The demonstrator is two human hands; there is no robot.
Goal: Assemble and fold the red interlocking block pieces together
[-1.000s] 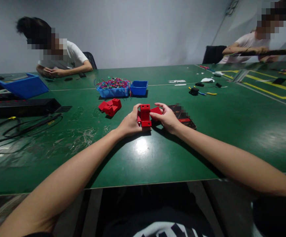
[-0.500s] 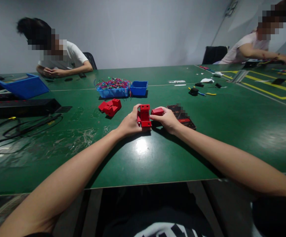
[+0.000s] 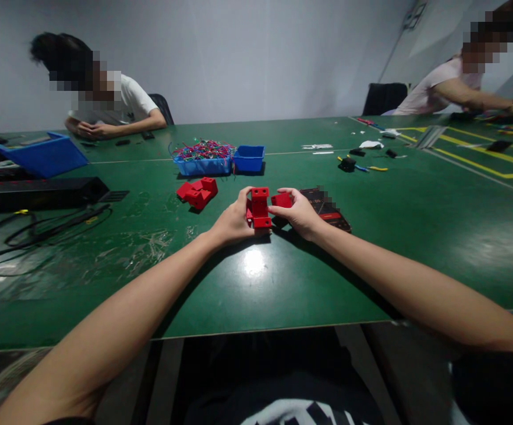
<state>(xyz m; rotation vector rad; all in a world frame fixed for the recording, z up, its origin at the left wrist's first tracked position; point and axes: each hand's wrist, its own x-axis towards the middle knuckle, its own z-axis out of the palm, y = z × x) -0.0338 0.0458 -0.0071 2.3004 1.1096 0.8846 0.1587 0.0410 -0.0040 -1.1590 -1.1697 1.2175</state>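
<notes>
Left hand [image 3: 235,221] closed on upright bracket [image 3: 260,208]; right hand [image 3: 303,215], thumb and fingers slightly parted, pinches block [image 3: 281,201] just beside. Both probably light, stiff; hold by sides.

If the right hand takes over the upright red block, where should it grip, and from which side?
Probably the upper end of the upright red block, coming from the right. That end stands out from the recessed middle and looks uncovered on its right, while the left hand covers the left side and underside. The right hand would first need to release its red piece.
</notes>
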